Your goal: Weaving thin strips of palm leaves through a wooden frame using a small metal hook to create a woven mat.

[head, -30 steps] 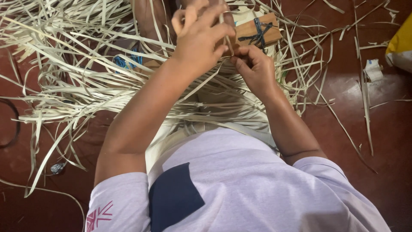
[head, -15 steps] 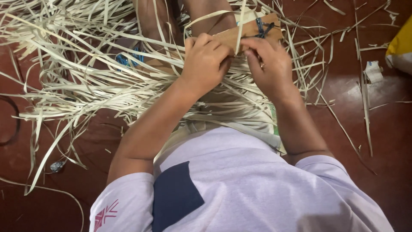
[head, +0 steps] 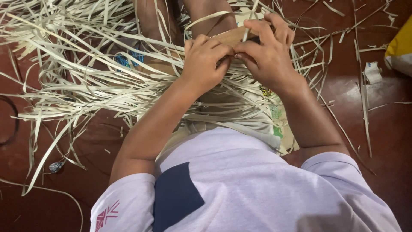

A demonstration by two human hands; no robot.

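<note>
Far left, a dark cord [head: 13, 124] curves along the red-brown floor [head: 377, 180], and a small crumpled silvery scrap [head: 56, 166] lies near the lower edge of the straw. Next comes the big loose heap of pale leaf strips [head: 73, 86], fanning out across the floor and over the person's lap, with a bit of blue cord [head: 128, 58] peeking through the pile. Centre frame now: the left hand [head: 204, 64] sits curled over the strips, its fingers closed and pinched on the near end of a small wooden block [head: 231, 36]. Right up against it, the right hand [head: 266, 53] covers the far end of that block, thumb and forefinger meeting the left fingertips, the other fingers draped over the top, gripping it. A single pale strip [head: 248, 30] rises between the two hands, across the block. The block is up in front of the person's knees, above the heap. Further right, stray strips scatter over the floor, a small white wrapper [head: 372, 71] lies alone, and a yellow bag [head: 401, 45] touches the frame edge.
</note>
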